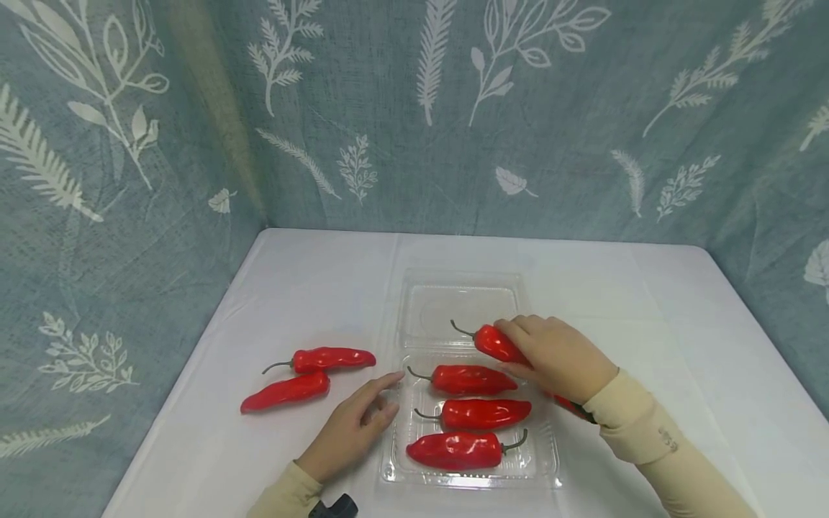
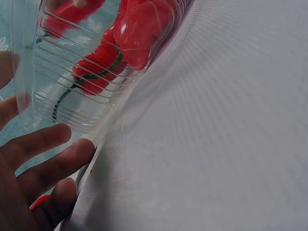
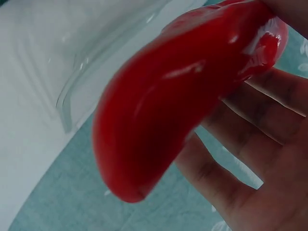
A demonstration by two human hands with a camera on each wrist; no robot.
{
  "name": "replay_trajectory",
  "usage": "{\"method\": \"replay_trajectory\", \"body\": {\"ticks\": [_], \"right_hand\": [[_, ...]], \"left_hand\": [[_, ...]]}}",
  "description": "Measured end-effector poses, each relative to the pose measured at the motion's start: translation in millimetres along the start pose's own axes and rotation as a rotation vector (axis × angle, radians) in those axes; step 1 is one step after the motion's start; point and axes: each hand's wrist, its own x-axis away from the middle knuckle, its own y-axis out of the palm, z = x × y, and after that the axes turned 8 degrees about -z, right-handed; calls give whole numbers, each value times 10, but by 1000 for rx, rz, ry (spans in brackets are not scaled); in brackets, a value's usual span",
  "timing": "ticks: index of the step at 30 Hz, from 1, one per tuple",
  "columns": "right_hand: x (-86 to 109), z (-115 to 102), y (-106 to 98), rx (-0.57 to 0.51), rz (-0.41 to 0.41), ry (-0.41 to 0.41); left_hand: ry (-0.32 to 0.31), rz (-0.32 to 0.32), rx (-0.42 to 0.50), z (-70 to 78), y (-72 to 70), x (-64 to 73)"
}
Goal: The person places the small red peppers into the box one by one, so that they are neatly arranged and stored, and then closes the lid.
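Observation:
My right hand (image 1: 557,356) grips a red pepper (image 1: 497,343) over the far part of the clear plastic container (image 1: 396,471). The stem of that pepper points left, and a red tip shows under my wrist; its middle is hidden by the hand. In the right wrist view the pepper (image 3: 154,96) lies between thumb and fingers. Inside the container are three more red peppers: one at the back (image 1: 473,379), one in the middle (image 1: 486,414), and a front one (image 1: 456,450) with its stem to the right. My left hand (image 1: 350,428), fingers loosely extended, is beside the container's left edge.
Two more red peppers, a rear one (image 1: 333,358) and a nearer one (image 1: 285,392), lie touching on the white table (image 1: 311,288) to the left. The container's clear lid (image 1: 460,306) is folded back flat. Patterned cloth (image 1: 388,173) hangs behind the table.

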Motion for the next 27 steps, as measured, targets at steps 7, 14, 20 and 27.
{"method": "replay_trajectory", "body": {"ticks": [7,14,20,27], "right_hand": [[-52,-109,96,-10,-9,-85],[-101,-196,203,-18,-52,-119],[-144,-246,241,2,-41,-133],[-190,-292,273,61,-54,-124]], "left_hand": [[-16,0,2,28,-2,-4],[-45,-13,24,57,-10,5],[-53,-17,24,62,-9,1],[-55,-18,22,63,-3,-9]]}}
